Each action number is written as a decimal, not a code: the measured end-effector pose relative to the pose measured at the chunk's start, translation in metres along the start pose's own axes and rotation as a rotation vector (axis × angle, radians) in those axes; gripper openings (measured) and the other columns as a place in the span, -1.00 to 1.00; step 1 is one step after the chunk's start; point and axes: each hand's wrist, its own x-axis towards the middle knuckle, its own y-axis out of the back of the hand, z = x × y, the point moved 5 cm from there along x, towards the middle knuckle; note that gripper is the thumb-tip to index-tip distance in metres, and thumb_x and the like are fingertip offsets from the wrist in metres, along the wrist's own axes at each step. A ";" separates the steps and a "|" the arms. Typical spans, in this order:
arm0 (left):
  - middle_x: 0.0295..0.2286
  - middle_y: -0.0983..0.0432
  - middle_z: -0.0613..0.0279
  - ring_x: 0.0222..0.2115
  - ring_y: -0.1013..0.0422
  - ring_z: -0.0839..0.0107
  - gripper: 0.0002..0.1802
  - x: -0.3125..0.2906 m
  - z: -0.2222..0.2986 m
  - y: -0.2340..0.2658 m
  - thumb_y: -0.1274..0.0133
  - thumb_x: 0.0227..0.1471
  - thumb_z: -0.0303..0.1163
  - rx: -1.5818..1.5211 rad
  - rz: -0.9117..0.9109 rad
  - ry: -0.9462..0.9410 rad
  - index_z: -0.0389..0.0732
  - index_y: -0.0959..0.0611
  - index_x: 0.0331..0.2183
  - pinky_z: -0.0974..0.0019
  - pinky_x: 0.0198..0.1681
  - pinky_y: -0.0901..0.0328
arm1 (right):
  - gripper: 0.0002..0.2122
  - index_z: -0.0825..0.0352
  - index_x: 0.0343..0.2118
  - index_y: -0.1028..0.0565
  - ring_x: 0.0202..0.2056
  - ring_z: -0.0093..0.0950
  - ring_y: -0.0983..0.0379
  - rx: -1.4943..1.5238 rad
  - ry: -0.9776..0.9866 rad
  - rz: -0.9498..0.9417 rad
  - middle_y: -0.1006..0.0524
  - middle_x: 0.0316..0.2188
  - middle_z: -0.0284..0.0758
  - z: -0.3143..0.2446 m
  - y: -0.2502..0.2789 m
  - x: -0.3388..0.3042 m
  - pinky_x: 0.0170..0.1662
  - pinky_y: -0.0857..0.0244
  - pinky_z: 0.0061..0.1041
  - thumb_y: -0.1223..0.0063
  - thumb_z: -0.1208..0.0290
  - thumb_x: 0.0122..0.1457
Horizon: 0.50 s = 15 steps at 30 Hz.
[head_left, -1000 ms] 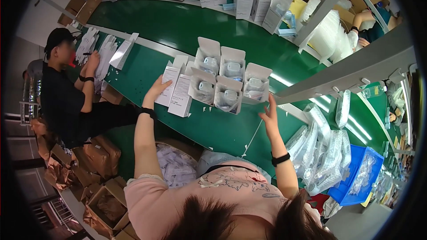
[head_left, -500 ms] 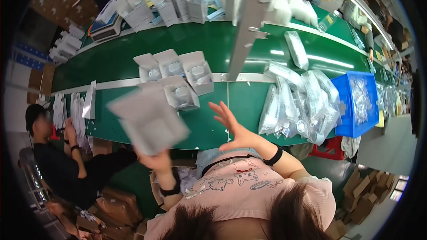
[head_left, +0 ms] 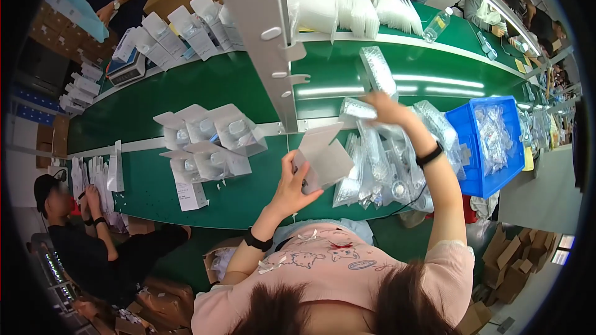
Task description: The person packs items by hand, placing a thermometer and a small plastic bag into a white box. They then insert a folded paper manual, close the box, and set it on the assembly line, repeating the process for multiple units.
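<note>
While the left hand (head_left: 294, 185) grasps an open white box (head_left: 332, 162), fingers and thumb around its lower left part, the right hand (head_left: 390, 109) reaches out at two o'clock from that box, too blurred to tell whether its fingers are closed. The held box is tilted above the near part of the green worktop (head_left: 267, 195), flaps spread. Just beside the right hand's fingertips lies a bubble-wrapped package (head_left: 357, 108); whether they touch cannot be told. More such packages form a pile (head_left: 380, 164) at three o'clock from the box, with a blue bin (head_left: 465, 125) of small clear bags (head_left: 495, 133) beyond it in the same direction, and a single wrapped piece (head_left: 379, 73) lies at one o'clock. Toward nine o'clock, five open white boxes (head_left: 202, 148) stand clustered, pale wrapped items inside, with a printed white carton (head_left: 190, 197) just beside them at half past eight. A grey metal post (head_left: 264, 37) rises at eleven o'clock, and a clear bottle (head_left: 438, 25) is farther off, past one o'clock. At half past eight, well apart, a seated co-worker (head_left: 77, 236) holds a dark pen.
</note>
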 end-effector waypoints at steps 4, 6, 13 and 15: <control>-0.07 0.06 -0.08 -0.08 -0.06 -0.05 -0.01 0.003 -0.030 -0.022 -0.26 -0.50 -0.47 0.163 -0.032 0.160 0.12 -0.09 0.00 0.09 -0.09 -0.13 | -0.28 0.04 0.10 -0.02 -0.04 -0.03 -0.13 0.020 -0.576 0.241 -0.22 -0.09 0.03 0.099 -0.004 0.085 -0.08 -0.12 -0.08 -0.10 0.11 -0.16; -0.08 0.04 -0.07 -0.08 -0.06 -0.05 -0.03 0.006 -0.039 -0.033 -0.25 -0.51 -0.49 0.233 -0.102 0.250 0.12 -0.12 -0.01 0.11 -0.10 -0.14 | -0.21 0.06 0.12 0.06 -0.11 -0.01 -0.20 0.046 -0.713 0.305 -0.29 -0.15 0.01 0.158 -0.046 0.105 -0.10 -0.16 -0.16 -0.14 0.16 -0.19; -0.09 0.02 -0.07 -0.09 -0.09 -0.04 -0.16 -0.013 -0.042 -0.019 -0.23 -0.50 -0.50 0.241 0.088 0.335 0.02 -0.22 -0.08 0.13 -0.10 -0.14 | -0.07 0.02 0.14 0.24 -0.14 -0.07 -0.26 0.231 -0.732 0.347 -0.33 -0.20 -0.02 0.134 -0.044 0.118 -0.17 -0.25 -0.23 -0.18 0.36 -0.25; -0.09 0.01 -0.07 -0.09 -0.09 -0.04 -0.19 -0.008 -0.037 -0.015 -0.23 -0.49 -0.50 0.188 0.117 0.350 0.00 -0.24 -0.10 0.13 -0.10 -0.14 | -0.06 0.01 0.14 0.26 -0.15 -0.11 -0.28 0.343 -0.708 0.370 -0.33 -0.20 -0.06 0.127 -0.024 0.102 -0.20 -0.27 -0.25 -0.18 0.41 -0.26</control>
